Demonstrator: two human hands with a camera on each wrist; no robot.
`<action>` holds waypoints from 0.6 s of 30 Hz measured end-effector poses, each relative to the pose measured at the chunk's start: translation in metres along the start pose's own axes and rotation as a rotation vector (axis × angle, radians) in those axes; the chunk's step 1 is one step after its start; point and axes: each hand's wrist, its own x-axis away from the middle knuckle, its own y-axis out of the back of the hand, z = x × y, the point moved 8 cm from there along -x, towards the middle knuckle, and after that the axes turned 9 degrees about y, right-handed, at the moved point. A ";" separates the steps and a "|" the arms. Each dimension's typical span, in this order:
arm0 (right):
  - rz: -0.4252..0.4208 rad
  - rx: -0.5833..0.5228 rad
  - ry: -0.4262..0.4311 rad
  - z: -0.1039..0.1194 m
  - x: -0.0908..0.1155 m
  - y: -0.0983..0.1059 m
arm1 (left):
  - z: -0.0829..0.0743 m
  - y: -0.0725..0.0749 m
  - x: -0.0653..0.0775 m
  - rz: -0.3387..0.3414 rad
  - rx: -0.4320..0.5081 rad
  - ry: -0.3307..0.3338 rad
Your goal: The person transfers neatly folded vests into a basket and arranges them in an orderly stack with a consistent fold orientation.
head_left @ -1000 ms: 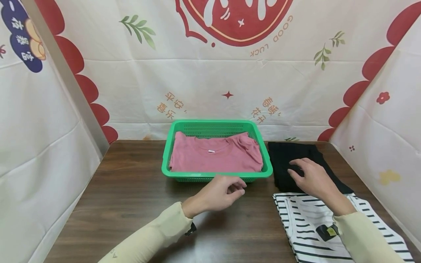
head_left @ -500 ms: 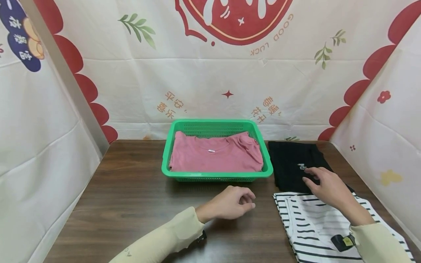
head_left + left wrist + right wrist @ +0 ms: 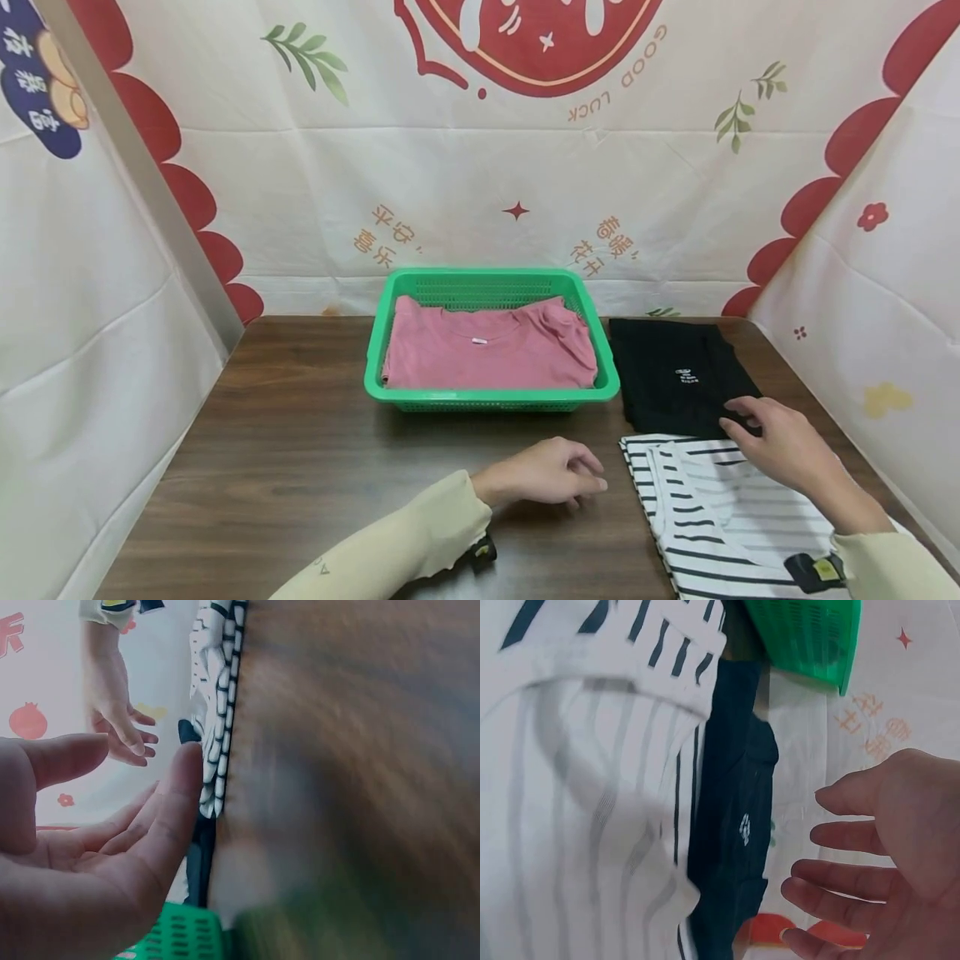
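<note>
Pink is the folded shirt [image 3: 487,358] inside the green basket [image 3: 491,396], which stands near the back of the brown counter [image 3: 300,475]. Just to the right of the basket, a folded black shirt [image 3: 667,400] lies flat, and a striped shirt [image 3: 750,508] lies in front of it. Their edges meet, and I can't tell how much one goes over the other.

The right hand [image 3: 780,437] is in the air over the place where the two shirts meet. Its fingers are loose and spread a bit, and it has hold of nothing. The left hand [image 3: 547,473] is low over the bare wood between the basket and the striped shirt. Its thumb is apart from its fingers, and it holds nothing too.

Some things could go wrong, I think. If the right hand pinched down right at that seam, it might grab both shirts and drag them together. If a shirt were pulled by just one edge or by a floppy collar, the neat folds could come undone. The little black box [image 3: 813,572] on the right wrist is over the striped shirt, so it might rub the cloth and make it crooked
</note>
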 end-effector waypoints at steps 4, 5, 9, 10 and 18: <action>-0.005 0.007 -0.009 -0.009 0.005 0.001 | 0.004 -0.006 -0.004 0.054 0.146 0.043; -0.010 0.011 -0.005 -0.011 0.006 0.001 | 0.005 -0.007 -0.004 0.063 0.169 0.053; -0.005 0.014 -0.001 -0.021 0.012 0.002 | 0.007 -0.009 -0.008 0.073 0.228 0.066; 0.004 0.014 -0.007 -0.024 0.014 0.002 | 0.007 -0.009 -0.009 0.070 0.235 0.068; 0.063 0.006 -0.052 -0.046 0.022 -0.002 | 0.012 -0.012 -0.017 0.027 0.277 0.112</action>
